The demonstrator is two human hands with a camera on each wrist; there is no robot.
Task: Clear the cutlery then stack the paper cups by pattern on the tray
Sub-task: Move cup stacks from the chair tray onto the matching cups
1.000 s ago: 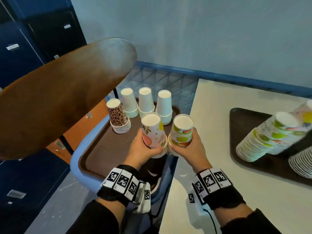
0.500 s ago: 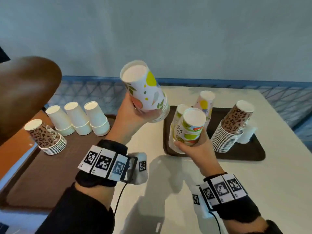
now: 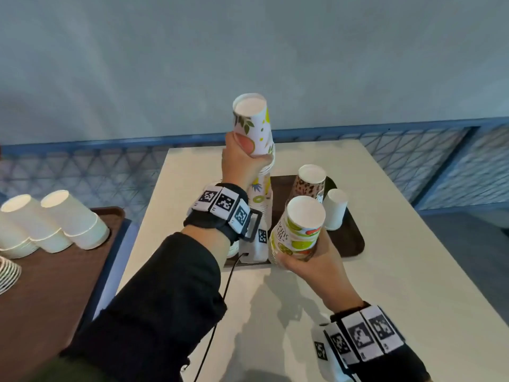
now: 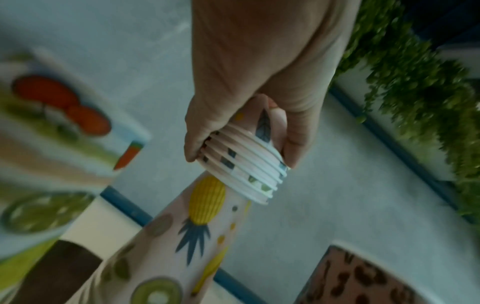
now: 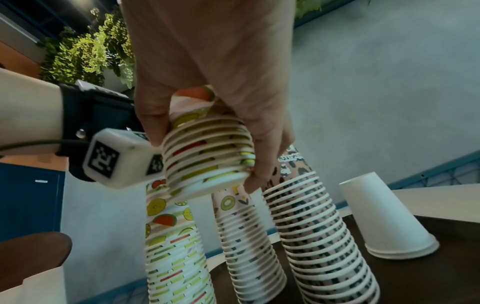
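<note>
My left hand is holding a small nest of cups directly over the tall stack on the tray, which is sitting on the surface. My right hand is holding another nest before the tray's near edge. A third stack and a short stack are standing behind it.
</note>
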